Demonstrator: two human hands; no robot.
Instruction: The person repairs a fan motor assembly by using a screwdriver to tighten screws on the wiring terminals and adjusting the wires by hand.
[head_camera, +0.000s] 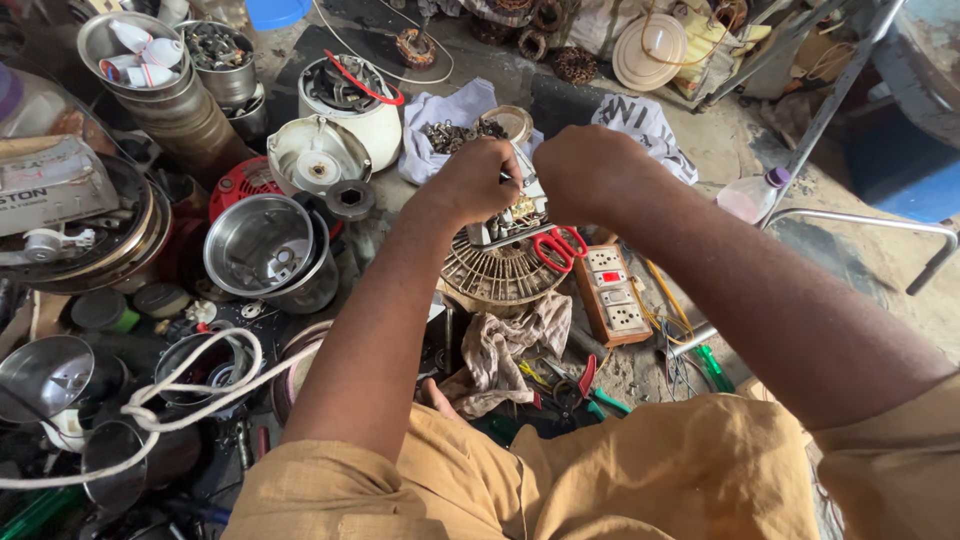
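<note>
Steel bowls and motor housings are crowding the floor while the person is working over a round slotted cream base, the left hand and right hand both pinching closed on a small pale metal part above it, likely mid-fitting, needing a steady grip, red-handled scissors lying beside.

I count two hands, left hand and right hand, one red-handled scissors just below them, one socket board beside.

Steel bowl: glossy, smooth metal. Rag: crumpled, matt cloth. Scissors: red glossy plastic handles. Socket board: wood box, white plastic faces. Cord: white, smooth.
</note>
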